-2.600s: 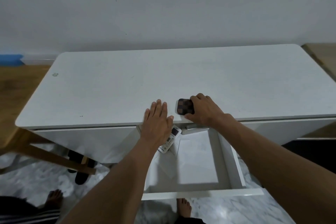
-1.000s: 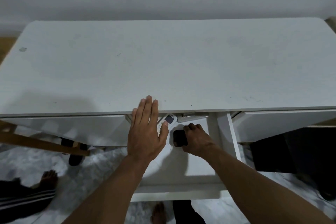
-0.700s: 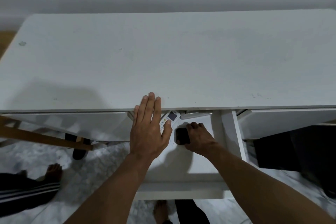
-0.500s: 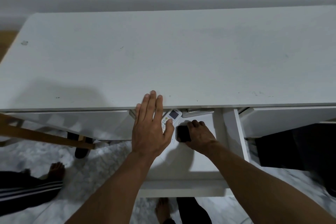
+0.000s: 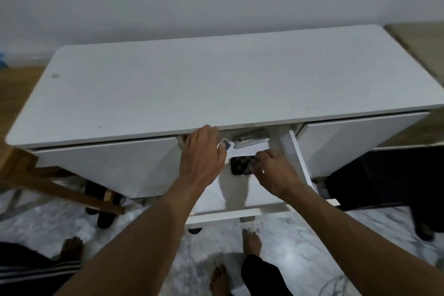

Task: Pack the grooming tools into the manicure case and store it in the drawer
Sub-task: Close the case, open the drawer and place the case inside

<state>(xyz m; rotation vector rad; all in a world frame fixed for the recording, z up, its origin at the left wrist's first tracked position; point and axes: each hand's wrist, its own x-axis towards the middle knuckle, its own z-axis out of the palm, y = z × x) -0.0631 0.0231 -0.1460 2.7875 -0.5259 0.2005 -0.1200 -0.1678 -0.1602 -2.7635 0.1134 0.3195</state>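
Your right hand (image 5: 274,170) has its fingers curled over the right end of the manicure case (image 5: 241,165), which is low inside the open drawer (image 5: 223,215), toward the back; you cannot tell from here whether it already rests on the drawer floor. Your left hand (image 5: 204,154) holds nothing, fingers straight, their tips at the front edge of the table (image 5: 240,79) over the drawer's left rear corner. That hand is the main hazard: push the drawer in while it is there and the fingers are likely to be caught under the table edge. The white remote (image 5: 227,144) lies just beside the case, so letting go carelessly could leave the case propped on it, tilted and high enough to jam against the table when the drawer closes.
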